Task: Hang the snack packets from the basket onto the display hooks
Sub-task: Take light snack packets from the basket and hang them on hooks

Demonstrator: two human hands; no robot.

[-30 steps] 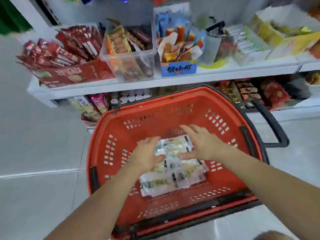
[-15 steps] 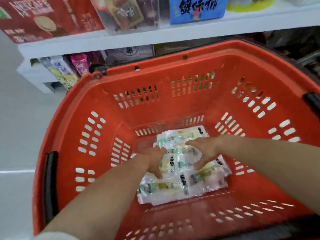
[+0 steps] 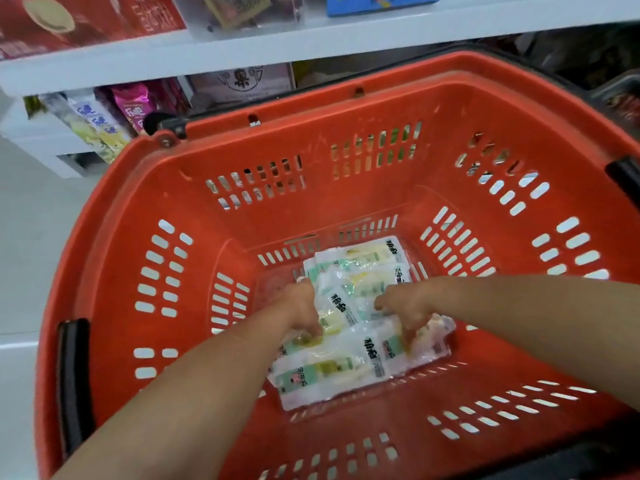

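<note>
1 red basket, ~6 snack pkts in overlapping pile on its floor, exact count unclear, left hand + right hand both fingers curled down onto pile, grip vs press can't tell, bare floor outboard of each hand, walls well apart

- The packets lie in a pile on the floor of the basket.
- The left hand touches the pile's left side; the right hand touches its right side.
- The shelf stands behind the basket, with boxes on it.
- Packs lie below the shelf, behind the basket's left corner.
</note>
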